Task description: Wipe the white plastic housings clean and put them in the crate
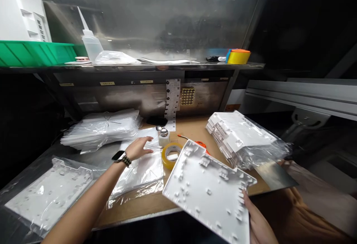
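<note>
Head view. Landmark: tape roll (170,155), lying flat on the brown bench top (195,125).

Left hand (138,148) just left of the tape roll, palm down, fingers together and stretched flat on the top clear bag (142,169) of a small stack. Not pinching yet; fingertips touch the film only. Watch on that wrist.

Right hand (258,223) well to the right of and nearer than the tape roll, at the bench's near edge. It grips the white plastic panel (208,188) by its near right corner: fingers clamped on the edge, thumb side hidden beneath. Panel tilted, its far corner overlapping the tape roll's right side; whether they touch, cannot tell. Ribbed face up.

Judgement on doing this well: the bag film looks slippery and clingy, so the left fingers should pinch one layer at the mouth rather than press the stack. A one-corner hold makes the panel likely to swing; keep it low and clear of the tape roll.

Around the landmark: small pump bottle (164,136) just behind it; orange-handled tool (201,144) behind right, partly under the panel; stack of bagged panels (240,138) farther right; heap of empty bags (103,129) behind left; one bagged panel (50,192) far left, near edge.
</note>
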Tool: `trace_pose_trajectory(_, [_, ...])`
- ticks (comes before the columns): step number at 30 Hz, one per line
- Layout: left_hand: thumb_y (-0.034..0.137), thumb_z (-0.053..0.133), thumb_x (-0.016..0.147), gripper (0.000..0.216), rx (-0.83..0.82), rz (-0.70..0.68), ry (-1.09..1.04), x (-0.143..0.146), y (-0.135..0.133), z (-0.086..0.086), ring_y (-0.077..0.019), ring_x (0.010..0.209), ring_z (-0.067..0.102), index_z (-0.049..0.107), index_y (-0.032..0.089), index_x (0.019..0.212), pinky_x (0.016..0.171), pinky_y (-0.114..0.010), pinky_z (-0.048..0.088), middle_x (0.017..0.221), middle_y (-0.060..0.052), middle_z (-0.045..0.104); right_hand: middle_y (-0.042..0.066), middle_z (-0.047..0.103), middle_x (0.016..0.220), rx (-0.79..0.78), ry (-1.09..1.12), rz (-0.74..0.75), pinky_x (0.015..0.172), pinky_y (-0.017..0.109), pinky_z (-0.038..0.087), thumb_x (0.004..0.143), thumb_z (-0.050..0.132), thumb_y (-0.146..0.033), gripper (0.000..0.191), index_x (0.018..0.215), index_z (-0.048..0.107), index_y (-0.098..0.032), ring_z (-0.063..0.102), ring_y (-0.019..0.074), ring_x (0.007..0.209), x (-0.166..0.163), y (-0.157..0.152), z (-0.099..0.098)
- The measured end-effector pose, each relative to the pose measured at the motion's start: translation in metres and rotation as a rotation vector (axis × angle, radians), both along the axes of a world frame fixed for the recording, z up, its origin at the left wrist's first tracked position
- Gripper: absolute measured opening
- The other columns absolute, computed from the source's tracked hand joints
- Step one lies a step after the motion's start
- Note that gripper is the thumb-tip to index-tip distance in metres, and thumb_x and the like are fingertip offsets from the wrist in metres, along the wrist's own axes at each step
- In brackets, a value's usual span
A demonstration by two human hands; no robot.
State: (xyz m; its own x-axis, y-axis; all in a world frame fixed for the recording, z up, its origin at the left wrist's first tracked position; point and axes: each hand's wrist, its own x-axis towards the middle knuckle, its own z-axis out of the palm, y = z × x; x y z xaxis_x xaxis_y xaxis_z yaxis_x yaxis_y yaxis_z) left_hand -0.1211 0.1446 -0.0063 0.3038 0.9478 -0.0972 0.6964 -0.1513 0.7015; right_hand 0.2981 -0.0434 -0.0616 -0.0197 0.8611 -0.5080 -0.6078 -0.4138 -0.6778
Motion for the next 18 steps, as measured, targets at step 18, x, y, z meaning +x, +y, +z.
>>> trace_pose_trajectory(18, [0.02,0.04,0.095,0.025,0.245,-0.285,0.66,-0.044,-0.074,0.009,-0.0263,0.083,0.064,0.061,0.022,0.107,0.066,-0.035,0.037,0.1,-0.01,0.071,0.007,0.066,0.142,-0.016,-0.051,-0.348,0.107,0.049,0.057,0.085,0.073,-0.057,0.071,0.147,0.054,-0.027,0.06,0.0336,0.134,-0.001,0.0,0.03])
